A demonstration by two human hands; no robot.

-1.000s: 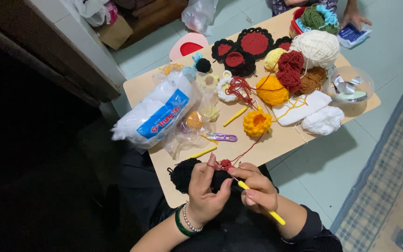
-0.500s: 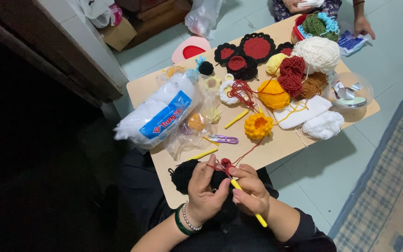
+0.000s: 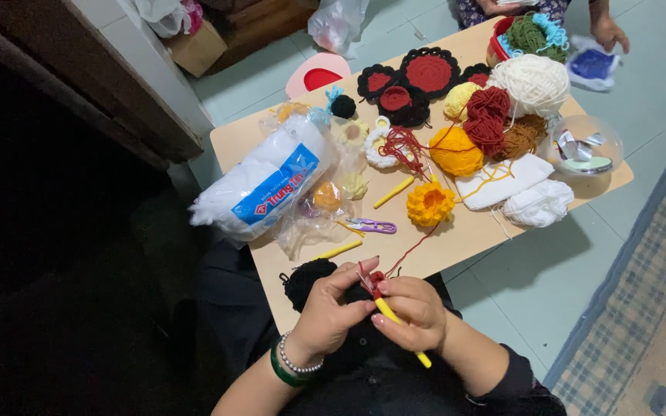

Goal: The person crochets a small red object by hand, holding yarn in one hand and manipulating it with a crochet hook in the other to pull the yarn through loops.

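Left hand (image 3: 331, 308): fingers pinching small red crochet piece (image 3: 376, 279) | right hand (image 3: 414, 312): closed around yellow crochet hook (image 3: 398, 330), tip at the piece | piece held over near edge of table (image 3: 456, 239), red yarn (image 3: 414, 248) running up toward yellow flower (image 3: 429, 202) | purple snips (image 3: 373, 226) nearby.

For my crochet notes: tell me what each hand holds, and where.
Right hand: yellow crochet hook, gripped mid-shaft. Left hand: pinches the small red crochet piece at the hook's tip.
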